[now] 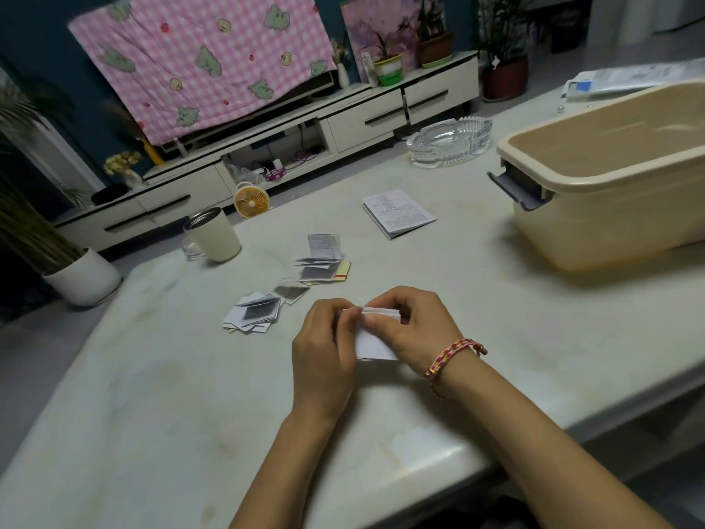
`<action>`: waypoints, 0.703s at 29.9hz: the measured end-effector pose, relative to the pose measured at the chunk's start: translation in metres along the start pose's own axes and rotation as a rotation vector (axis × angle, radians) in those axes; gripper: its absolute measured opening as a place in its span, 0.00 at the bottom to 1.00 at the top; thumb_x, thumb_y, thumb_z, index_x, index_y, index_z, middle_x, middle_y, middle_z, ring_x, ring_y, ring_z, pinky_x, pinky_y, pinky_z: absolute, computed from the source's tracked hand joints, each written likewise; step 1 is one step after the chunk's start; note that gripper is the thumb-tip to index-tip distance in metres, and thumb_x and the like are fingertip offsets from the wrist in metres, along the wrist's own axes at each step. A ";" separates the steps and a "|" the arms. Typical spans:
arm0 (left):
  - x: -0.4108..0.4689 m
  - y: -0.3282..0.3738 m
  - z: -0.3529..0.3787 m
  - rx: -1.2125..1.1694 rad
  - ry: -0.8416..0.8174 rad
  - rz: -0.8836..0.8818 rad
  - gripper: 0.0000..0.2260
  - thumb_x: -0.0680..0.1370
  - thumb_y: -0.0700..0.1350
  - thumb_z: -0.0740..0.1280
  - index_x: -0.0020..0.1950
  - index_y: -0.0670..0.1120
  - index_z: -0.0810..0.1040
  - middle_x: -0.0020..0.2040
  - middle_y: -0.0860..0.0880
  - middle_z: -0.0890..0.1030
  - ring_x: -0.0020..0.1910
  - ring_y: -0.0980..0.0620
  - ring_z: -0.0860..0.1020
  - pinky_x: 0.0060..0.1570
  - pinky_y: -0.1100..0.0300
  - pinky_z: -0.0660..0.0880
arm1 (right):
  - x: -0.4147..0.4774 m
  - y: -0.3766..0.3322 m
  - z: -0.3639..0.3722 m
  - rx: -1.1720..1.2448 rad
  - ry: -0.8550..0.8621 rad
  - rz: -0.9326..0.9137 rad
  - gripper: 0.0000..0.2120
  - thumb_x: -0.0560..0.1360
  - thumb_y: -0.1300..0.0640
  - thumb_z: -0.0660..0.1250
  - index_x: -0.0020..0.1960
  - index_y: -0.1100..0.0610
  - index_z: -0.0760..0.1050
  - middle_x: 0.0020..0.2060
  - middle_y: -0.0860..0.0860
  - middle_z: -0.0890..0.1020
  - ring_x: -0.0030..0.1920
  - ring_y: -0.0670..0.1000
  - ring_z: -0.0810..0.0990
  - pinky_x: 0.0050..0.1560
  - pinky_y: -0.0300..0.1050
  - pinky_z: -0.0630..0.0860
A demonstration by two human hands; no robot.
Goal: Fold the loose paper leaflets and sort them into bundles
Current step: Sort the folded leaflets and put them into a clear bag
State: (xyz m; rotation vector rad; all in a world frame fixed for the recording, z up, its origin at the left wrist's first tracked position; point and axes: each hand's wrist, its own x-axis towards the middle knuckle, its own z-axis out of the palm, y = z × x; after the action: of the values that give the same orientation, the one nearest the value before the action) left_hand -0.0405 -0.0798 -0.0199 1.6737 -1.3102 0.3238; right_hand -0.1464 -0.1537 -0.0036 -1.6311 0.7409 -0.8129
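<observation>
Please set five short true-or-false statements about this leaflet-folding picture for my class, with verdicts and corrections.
1. The left hand and right hand both pinch one white folded leaflet. True.
2. The beige tub is piled with leaflets. False: none show inside it.
3. The bracelet is on the left wrist. False: it is on the right wrist.
4. A glass ashtray stands beyond the flat printed sheet. True.
5. Small piles of folded leaflets lie on the table, left of the hands. True.
</observation>
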 end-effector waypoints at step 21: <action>0.046 -0.007 0.023 0.116 0.544 -0.270 0.27 0.79 0.52 0.52 0.25 0.38 0.66 0.23 0.34 0.71 0.24 0.34 0.69 0.28 0.56 0.59 | 0.018 -0.010 0.057 -0.034 0.369 0.010 0.22 0.79 0.45 0.52 0.30 0.54 0.64 0.29 0.51 0.72 0.35 0.53 0.70 0.36 0.46 0.64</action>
State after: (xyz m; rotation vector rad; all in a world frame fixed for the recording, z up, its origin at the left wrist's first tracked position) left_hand -0.0237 -0.1264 -0.0032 1.6749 -0.6667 0.6487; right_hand -0.0884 -0.1352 -0.0001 -1.5221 1.0234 -1.1159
